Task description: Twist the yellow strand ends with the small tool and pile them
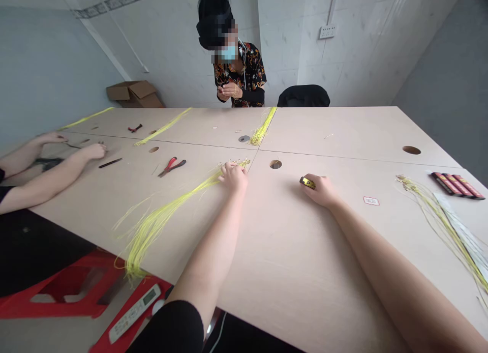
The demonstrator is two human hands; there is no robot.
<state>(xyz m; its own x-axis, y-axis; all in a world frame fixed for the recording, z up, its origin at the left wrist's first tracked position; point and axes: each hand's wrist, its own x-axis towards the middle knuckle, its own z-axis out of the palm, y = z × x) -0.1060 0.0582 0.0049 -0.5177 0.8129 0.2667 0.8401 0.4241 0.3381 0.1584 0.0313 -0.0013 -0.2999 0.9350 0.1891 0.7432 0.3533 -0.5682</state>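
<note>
Black sleeve (175, 325) fabric ends on the left arm; beside it, a remote control (135, 312) lies below the near edge of the surface (282, 271). From that edge, yellow strands (152, 226) run inward to the left hand (233, 179), its fingers drawn together over their far end; whether they pinch any, one cannot tell. Rightward, the right hand (319, 189) grips a yellow-and-black object (307, 182). Handling the strands seems the step, calling for a light pinch. Open room spans from between the forearms to the near edge; pliers (171, 167) narrow the left, a round hole (275, 164) sits beyond.
</note>
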